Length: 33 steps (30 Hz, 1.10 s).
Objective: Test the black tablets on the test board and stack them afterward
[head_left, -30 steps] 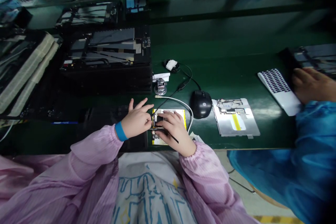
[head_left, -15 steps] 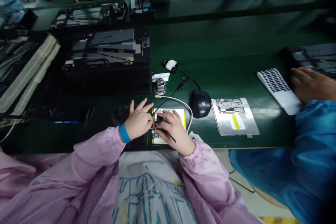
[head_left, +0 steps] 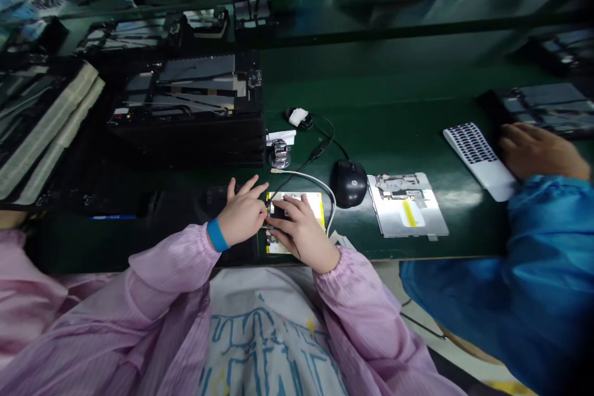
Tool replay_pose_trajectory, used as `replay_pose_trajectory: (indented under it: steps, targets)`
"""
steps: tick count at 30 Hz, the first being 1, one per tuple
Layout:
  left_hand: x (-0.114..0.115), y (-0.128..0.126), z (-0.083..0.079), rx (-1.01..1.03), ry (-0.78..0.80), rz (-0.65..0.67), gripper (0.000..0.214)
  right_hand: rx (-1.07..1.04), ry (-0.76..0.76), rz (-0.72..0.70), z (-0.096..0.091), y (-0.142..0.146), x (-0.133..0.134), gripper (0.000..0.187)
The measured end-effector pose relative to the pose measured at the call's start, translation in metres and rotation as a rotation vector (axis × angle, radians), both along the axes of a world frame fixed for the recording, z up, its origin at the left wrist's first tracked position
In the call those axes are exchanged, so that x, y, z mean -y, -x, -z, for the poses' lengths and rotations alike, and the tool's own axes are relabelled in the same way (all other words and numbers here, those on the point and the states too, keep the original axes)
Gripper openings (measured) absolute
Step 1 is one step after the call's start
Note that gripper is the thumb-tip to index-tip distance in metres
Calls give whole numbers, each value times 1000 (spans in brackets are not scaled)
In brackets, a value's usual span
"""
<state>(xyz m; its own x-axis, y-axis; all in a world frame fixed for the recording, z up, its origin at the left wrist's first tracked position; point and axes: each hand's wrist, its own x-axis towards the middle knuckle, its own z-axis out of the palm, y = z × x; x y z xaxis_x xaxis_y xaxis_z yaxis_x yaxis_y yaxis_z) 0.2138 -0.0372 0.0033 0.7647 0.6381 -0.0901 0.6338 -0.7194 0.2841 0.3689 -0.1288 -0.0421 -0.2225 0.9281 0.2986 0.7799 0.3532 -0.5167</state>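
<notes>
A flat white panel with yellow edging lies on the green bench near its front edge, partly covered by the hands, with small dark parts along its left side. It looks thin, light and fairly stiff, and perhaps smooth enough to slide; those dark parts are probably fragile, so the yellow right border seems the safer place to take hold.

The left hand meets the left side, thumb and forefinger pressed together, the other fingers spread; what they pinch is hidden, so I cannot tell. The right hand lies across the middle, fingers slightly bent and parted.

A white cable curves round the panel's right side. Just beyond sits a black mouse, then a silver plate. A metal counter stands behind; at far right is a co-worker's hand.
</notes>
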Motion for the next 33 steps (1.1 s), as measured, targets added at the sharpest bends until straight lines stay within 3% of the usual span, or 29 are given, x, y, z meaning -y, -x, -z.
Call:
replay_pose_trajectory:
  steps: [5, 8, 11, 15, 18, 22, 26, 29, 33]
  targets:
    - [1, 0, -2, 19, 29, 0, 22, -37, 38, -5, -2, 1, 0, 25]
    - [-1, 1, -5, 86, 82, -51, 19, -208, 14, -8, -4, -2, 1, 26]
    - [-3, 3, -11, 250, 107, -103, 17, -443, 30, 91, -9, -7, 5, 19]
    - [-1, 5, -20, 450, 88, 107, 11, -762, 263, 211, -21, -10, 13, 17]
    - [5, 5, -22, 429, 109, 286, 18, -995, 369, 183, -29, -8, 18, 14]
    - [7, 9, -23, 413, 121, 327, 17, -1141, 402, 158, -30, -5, 20, 14]
    - [0, 21, -24, 385, 107, 303, 15, -1067, 345, 255, -20, -4, 19, 14]
    - [-2, 30, -23, 316, 81, 291, 19, -835, 248, 294, -13, -3, 20, 10]
    - [-1, 41, -19, 266, 27, 305, 23, -539, 87, 230, -7, 1, 22, 12]
